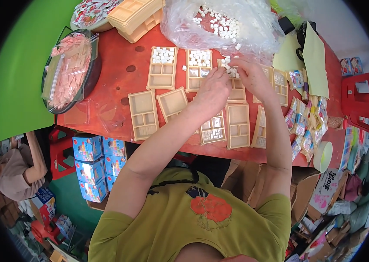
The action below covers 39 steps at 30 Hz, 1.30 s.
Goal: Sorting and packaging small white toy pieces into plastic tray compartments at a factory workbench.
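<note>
At one o'clock, white pieces (233,73) are framed by the left hand (216,86) and right hand (255,77) over a beige tray (237,95); whether either grip is closed on any cannot be told. Toward twelve, two part-filled trays (161,81) are set on the red counter (113,59).

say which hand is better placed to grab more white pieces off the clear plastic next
Probably the right hand: it sits slightly farther forward, nearer the clear plastic and white pieces. The left hand is farther back, by the tray.
</note>
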Motion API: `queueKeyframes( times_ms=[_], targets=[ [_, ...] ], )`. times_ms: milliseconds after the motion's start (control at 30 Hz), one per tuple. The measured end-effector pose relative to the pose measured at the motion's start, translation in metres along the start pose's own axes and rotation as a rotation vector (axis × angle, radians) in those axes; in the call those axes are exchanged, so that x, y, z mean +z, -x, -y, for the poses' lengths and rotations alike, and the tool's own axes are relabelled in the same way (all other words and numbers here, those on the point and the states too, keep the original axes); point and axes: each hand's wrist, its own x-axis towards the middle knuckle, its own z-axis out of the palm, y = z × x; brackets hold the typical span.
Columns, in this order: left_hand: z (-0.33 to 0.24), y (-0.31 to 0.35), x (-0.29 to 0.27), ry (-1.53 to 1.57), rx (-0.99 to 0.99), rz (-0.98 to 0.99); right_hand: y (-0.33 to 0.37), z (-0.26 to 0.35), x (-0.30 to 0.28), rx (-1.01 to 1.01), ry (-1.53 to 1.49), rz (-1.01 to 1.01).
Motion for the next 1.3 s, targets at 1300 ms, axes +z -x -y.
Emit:
queueKeyframes(
  times_ms=[1300],
  targets=[
    [-0.006,0.002,0.001,0.048,-0.099,-0.020,-0.012,-0.007,0.005,-0.053,0.116,-0.157]
  ],
)
